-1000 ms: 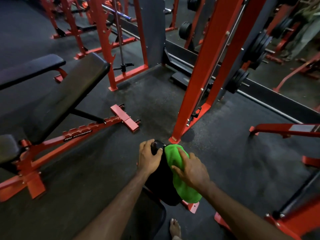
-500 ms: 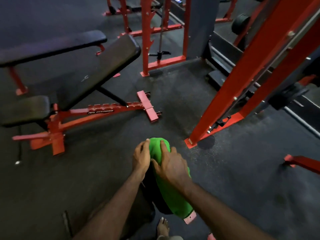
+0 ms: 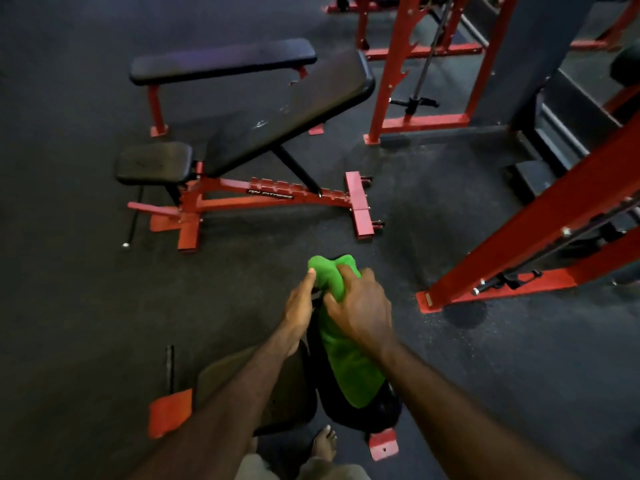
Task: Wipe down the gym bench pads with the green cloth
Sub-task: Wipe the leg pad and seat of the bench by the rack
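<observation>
The green cloth (image 3: 346, 355) lies draped along the black back pad (image 3: 381, 412) of the bench right below me, its top end bunched over the pad's upper edge. My right hand (image 3: 356, 310) grips the cloth near that top, fingers curled into the fabric. Beside it, my left hand (image 3: 299, 306) holds the pad's upper left edge, its thumb touching the cloth. The bench's seat pad (image 3: 287, 393) shows below my left forearm.
A second red-framed incline bench (image 3: 284, 109) stands ahead on the dark rubber floor, with a flat bench (image 3: 221, 62) behind it. Red rack uprights (image 3: 540, 216) rise to the right. My bare foot (image 3: 323, 443) stands by a red bench foot (image 3: 382, 443).
The view has swung left and down, so the other benches sit more central. My right hand slid up the cloth to the pad's top, bunching it. My left hand stayed on the pad's edge.
</observation>
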`<control>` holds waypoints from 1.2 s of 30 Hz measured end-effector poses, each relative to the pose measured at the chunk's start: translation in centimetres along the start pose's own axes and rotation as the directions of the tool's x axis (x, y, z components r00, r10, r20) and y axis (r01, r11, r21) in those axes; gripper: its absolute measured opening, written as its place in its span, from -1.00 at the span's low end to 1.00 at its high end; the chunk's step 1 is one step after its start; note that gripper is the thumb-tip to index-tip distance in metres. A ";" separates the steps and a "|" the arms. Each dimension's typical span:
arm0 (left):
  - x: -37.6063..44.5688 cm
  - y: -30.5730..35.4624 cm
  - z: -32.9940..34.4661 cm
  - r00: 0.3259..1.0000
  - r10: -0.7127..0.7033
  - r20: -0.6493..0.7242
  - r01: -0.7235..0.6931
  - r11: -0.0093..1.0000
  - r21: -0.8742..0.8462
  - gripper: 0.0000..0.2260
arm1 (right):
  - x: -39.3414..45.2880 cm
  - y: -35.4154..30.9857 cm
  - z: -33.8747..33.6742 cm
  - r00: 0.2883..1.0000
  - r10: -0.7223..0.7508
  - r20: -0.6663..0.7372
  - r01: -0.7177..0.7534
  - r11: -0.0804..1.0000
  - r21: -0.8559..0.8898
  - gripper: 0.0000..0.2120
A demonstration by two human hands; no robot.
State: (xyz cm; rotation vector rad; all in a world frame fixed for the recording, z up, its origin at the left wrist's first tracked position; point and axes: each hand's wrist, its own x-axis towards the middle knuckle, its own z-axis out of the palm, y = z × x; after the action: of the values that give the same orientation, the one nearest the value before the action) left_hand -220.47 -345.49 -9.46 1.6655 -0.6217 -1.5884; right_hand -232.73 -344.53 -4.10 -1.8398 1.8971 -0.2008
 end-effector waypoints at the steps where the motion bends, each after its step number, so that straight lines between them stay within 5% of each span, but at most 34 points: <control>1: -0.1 0.2 0.1 1.000 -0.002 0.014 0.002 1.000 0.016 -0.72 | -0.7 0.5 0.0 1.000 -0.011 -0.014 0.011 1.000 0.003 -0.44; 7: -0.8 0.9 0.9 1.000 -0.014 -0.007 0.014 0.996 0.093 -0.74 | 3.5 -1.5 -0.4 0.991 0.120 0.064 -0.123 0.991 0.051 -0.56; 14: -0.5 2.3 1.5 0.994 0.112 0.008 -0.111 0.976 0.188 -0.71 | -3.3 2.0 0.5 0.999 0.032 -0.044 -0.030 0.998 0.056 -0.32; 20: -1.4 3.0 1.9 0.985 0.165 0.057 -0.174 0.921 0.347 -0.60 | -0.9 0.4 0.4 0.994 0.082 -0.066 -0.074 0.990 0.121 -0.41; 25: -1.5 3.2 1.9 0.952 0.274 0.135 -0.304 0.816 0.491 -0.60 | -9.1 4.3 2.3 0.986 0.133 -0.097 -0.117 0.981 0.154 -0.28; 29: -2.5 3.1 2.9 0.921 0.328 0.210 -0.382 0.655 0.653 -0.65 | -7.8 3.4 2.8 0.973 0.183 -0.144 -0.176 0.982 0.063 -0.23; 36: -2.2 3.1 4.1 0.771 0.444 0.457 -0.635 0.479 0.606 -0.73 | -11.2 4.1 4.5 0.926 0.259 -0.275 -0.228 0.963 0.142 -0.24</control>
State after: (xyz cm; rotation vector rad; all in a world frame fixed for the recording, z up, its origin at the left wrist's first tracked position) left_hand -224.32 -346.42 -5.49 1.5200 -1.9439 -1.0789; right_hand -234.72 -332.28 -7.06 -1.5516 2.2465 -0.5028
